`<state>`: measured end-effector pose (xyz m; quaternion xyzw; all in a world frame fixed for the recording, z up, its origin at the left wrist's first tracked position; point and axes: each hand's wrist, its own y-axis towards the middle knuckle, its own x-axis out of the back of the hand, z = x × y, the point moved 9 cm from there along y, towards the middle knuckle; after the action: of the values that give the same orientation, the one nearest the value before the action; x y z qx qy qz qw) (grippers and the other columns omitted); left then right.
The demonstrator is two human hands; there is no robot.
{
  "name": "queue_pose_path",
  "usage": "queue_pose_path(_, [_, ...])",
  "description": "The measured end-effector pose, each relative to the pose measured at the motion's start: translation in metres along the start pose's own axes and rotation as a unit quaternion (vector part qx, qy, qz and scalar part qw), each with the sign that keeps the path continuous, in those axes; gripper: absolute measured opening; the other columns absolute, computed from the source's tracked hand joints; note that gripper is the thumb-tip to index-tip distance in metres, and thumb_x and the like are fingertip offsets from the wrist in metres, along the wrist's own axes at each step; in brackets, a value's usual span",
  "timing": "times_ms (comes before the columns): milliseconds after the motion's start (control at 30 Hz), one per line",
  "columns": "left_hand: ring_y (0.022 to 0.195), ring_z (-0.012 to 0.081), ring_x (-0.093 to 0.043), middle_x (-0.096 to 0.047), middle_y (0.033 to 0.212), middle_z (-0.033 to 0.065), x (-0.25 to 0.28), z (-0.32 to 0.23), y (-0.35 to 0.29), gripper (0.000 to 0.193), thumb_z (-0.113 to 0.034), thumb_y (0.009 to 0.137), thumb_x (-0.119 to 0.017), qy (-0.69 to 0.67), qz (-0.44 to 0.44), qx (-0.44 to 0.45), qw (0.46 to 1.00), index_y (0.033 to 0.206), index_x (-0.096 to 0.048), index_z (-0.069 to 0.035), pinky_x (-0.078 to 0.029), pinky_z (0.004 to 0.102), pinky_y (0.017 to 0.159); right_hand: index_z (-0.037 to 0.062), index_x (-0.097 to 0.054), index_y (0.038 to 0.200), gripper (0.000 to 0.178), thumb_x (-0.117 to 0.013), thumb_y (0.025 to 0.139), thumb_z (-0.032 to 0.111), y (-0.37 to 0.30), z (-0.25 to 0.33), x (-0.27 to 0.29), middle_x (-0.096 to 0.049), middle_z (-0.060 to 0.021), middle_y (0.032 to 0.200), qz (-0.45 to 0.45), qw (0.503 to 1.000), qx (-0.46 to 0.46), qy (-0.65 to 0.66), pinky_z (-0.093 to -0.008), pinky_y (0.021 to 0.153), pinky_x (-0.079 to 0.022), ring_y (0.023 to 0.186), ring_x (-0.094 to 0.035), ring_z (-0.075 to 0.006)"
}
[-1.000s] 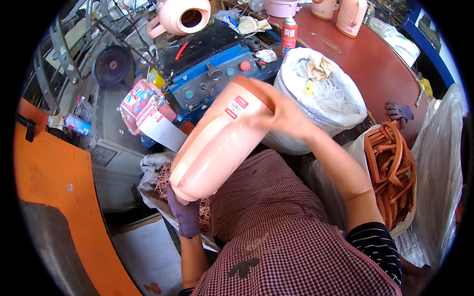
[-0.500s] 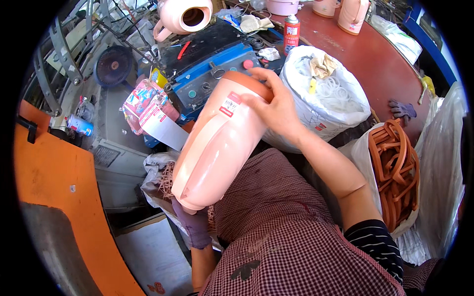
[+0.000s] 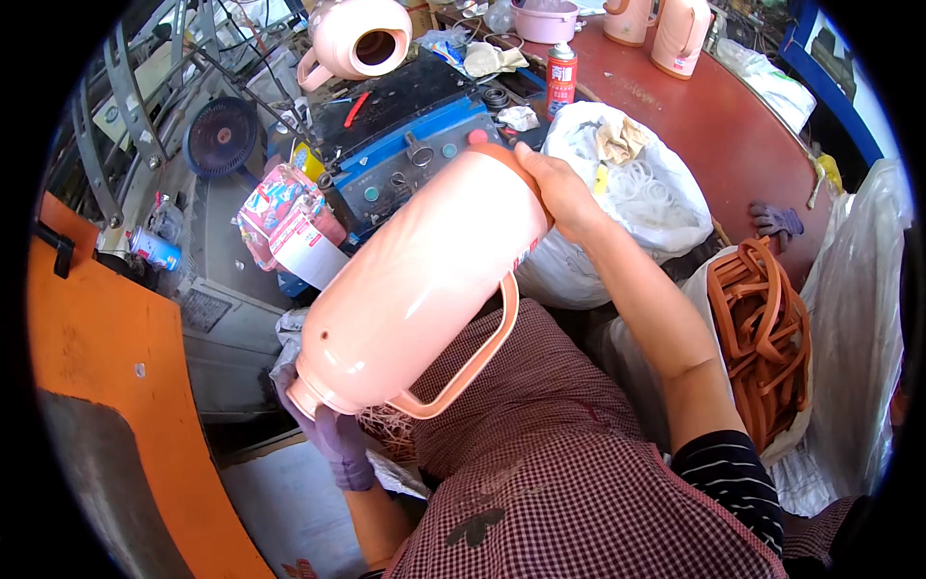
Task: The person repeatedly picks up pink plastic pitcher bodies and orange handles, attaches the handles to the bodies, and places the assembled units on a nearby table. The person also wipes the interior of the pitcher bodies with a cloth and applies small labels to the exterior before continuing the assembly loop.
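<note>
A glossy pink thermos jug body (image 3: 424, 270) lies tilted across my lap between both hands, its narrow neck low on the left and its brown base ring up on the right. My left hand (image 3: 338, 444), in a purple glove, is closed around the neck end; some of its fingers are hidden behind the jug. At the base my bare right hand (image 3: 567, 198) grips the brown ring. The loop handle faces down toward my checked apron (image 3: 579, 473). A small dark hole shows in the jug wall near the neck.
Another pink jug (image 3: 359, 39) lies at the back, beside a blue-edged control panel (image 3: 415, 159). On the right stand a white bag of clear rings (image 3: 656, 232) and a sack of brown handle-like strips (image 3: 762, 338). A red spray can (image 3: 561, 82) stands behind. An orange panel (image 3: 116, 357) borders the left.
The jug has turned about its length, so its handle has swung from the upper side to the lower right. Its label has mostly gone from view. My left hand has shifted left with the neck.
</note>
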<state>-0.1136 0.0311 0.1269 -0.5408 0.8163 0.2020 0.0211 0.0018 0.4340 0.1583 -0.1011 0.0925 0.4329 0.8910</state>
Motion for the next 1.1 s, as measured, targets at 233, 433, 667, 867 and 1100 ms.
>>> queue_pose_path(233, [0.124,0.0273,-0.05,-0.046,0.139,0.0181,0.037,0.023,0.012,0.063,-0.015,0.094,-0.057,0.22,0.023,-0.031,0.975,0.146,-0.026,-0.001,-0.04,0.0421,0.104,-0.0024,-0.052,0.131,0.045,-0.06,0.095,0.024,-0.031,-0.01,-0.026,-0.058,-0.0108,0.129,0.173,0.967,0.18,0.049,-0.036,0.106,-0.036,0.122,-0.051,-0.0196])
queue_pose_path(433, [0.115,0.0237,-0.055,-0.057,0.126,0.0165,0.054,0.036,0.022,0.043,-0.024,0.1,-0.043,0.078,-0.106,0.015,0.991,0.132,-0.047,0.004,-0.044,0.0356,0.099,-0.0004,-0.054,0.13,0.045,-0.058,0.095,0.029,-0.039,-0.016,-0.03,-0.059,-0.0089,0.127,0.189,0.969,0.137,0.081,-0.0322,0.102,-0.039,0.117,-0.054,-0.0175])
queue_pose_path(667, [0.109,0.0279,-0.057,-0.058,0.118,0.0185,0.022,-0.043,0.025,0.049,-0.03,0.091,-0.048,0.144,-0.131,-0.136,0.971,0.124,-0.05,0.007,-0.044,0.039,0.096,0.0017,-0.06,0.115,0.037,-0.046,0.102,0.034,-0.008,-0.046,0.002,-0.061,-0.0021,0.104,-0.016,0.992,0.12,0.034,-0.0253,0.086,-0.043,0.094,-0.055,-0.0092])
queue_pose_path(867, [0.109,0.0312,-0.058,-0.058,0.117,0.0211,-0.004,-0.075,0.021,0.05,-0.027,0.089,-0.047,0.195,-0.086,-0.208,0.955,0.123,-0.049,0.009,-0.045,0.0411,0.097,0.0007,-0.059,0.111,0.039,-0.045,0.102,0.036,0.0,-0.064,0.016,-0.059,-0.0022,0.1,-0.057,0.986,0.151,0.03,-0.0259,0.084,-0.041,0.093,-0.05,-0.0105])
queue_pose_path(1100, [0.103,0.0265,-0.061,-0.061,0.113,0.0192,0.0,-0.063,0.041,0.051,-0.03,0.089,-0.057,0.15,-0.127,-0.077,0.977,0.122,-0.052,0.008,-0.048,0.0361,0.092,-0.0019,-0.053,0.126,0.05,-0.06,0.087,0.028,-0.084,0.033,-0.064,-0.056,-0.0218,0.125,-0.092,0.746,0.487,-0.446,-0.048,0.101,-0.04,0.115,-0.053,-0.0411])
